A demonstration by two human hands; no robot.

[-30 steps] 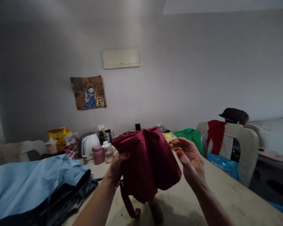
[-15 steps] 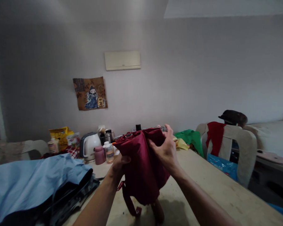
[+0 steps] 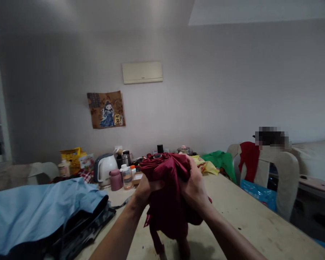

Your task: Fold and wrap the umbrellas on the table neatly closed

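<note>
Centrally, over the pale scuffed desk [image 3: 246,216], a dark red fabric folding umbrella [image 3: 165,216] stands upright, with left hand [image 3: 146,187] and right hand [image 3: 193,189] both closed tight around its bunched canopy, where an even, two-sided squeeze would likely hold the folds neat.

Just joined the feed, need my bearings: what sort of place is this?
Likely a lived-in room at home: an electric kettle and bottles on the cluttered table, a wall air conditioner, a chair draped with clothes.
</note>
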